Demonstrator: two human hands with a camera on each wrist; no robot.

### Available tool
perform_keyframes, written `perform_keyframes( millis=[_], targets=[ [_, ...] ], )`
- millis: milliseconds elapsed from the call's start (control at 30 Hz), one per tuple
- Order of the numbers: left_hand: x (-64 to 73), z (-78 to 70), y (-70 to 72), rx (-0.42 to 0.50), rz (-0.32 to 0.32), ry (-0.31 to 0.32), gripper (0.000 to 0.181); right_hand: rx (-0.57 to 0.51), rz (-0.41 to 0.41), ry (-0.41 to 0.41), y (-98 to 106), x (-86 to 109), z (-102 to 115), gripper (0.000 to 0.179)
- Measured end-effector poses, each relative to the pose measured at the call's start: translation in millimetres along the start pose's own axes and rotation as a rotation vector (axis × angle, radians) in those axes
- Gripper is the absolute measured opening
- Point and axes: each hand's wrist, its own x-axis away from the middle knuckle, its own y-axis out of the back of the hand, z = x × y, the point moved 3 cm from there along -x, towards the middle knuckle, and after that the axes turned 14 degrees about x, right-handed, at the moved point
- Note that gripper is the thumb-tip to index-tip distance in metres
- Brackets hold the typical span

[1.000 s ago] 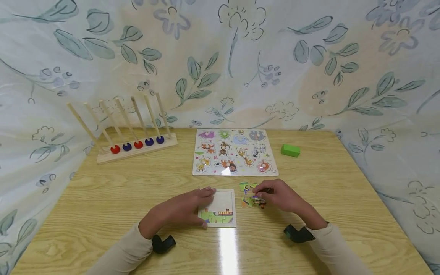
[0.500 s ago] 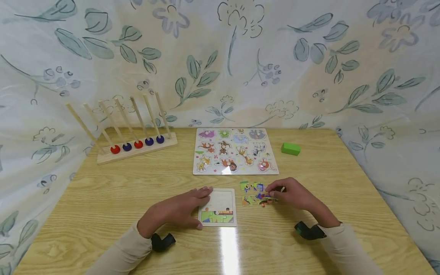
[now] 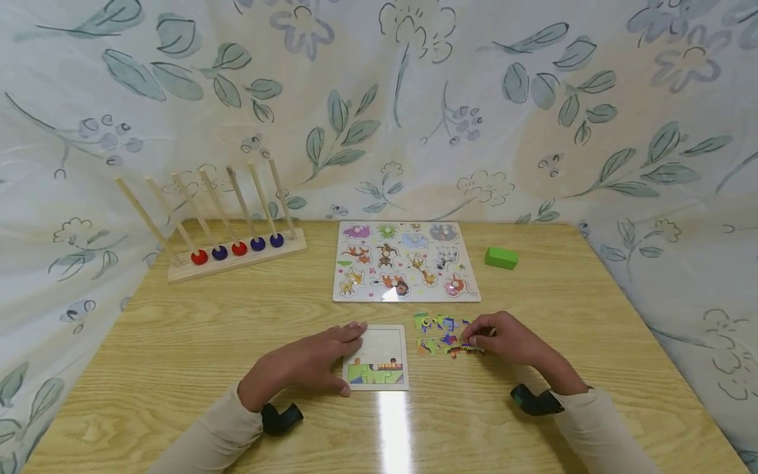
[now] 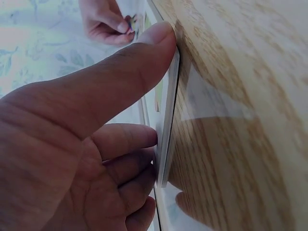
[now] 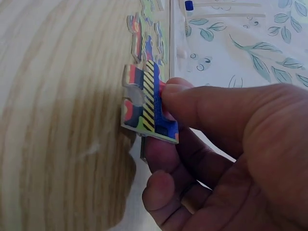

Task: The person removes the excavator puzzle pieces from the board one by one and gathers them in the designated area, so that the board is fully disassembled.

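- Tabletop play spot; home, classroom or studio, can't tell.
- Wood-grain table [image 3: 195,329], glossy, catching a light reflection.
- Floral sheeting [image 3: 408,151] behind it (slightly rippled, looks hung) fills the background.
- Kids' toys on top: bead rack [image 3: 247,255], animal puzzle board [image 3: 432,293], green block [image 3: 501,258], small jigsaw tray [image 3: 381,343].
- Black wrist-worn units [image 3: 281,419]: a recording setup too.

No lettering, label, brand, number or sign can be read in any of the views. The board [image 3: 401,258], the tray [image 3: 405,355] and the loose pieces [image 3: 428,322] bear coloured pictures, and any finer print among these is too small to make out. The held piece [image 5: 149,98], seen close from the right wrist, shows colour patches and diagonal black-and-yellow stripes, with no legible characters.
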Motion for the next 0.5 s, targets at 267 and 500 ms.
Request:
perform_keyframes(
  millis=[267,500],
  targets=[
    [-0.7,-0.8,0.0,0.005,-0.007,0.002,0.085,0.054,-0.044,-0.012,0.0,-0.6,1.8,0.013],
    [-1.1,-0.3,-0.5,0.003,-0.011,0.006,0.085,0.049,-0.077,-0.013,0.7,-3.2,-0.9,0.014]
  ],
)
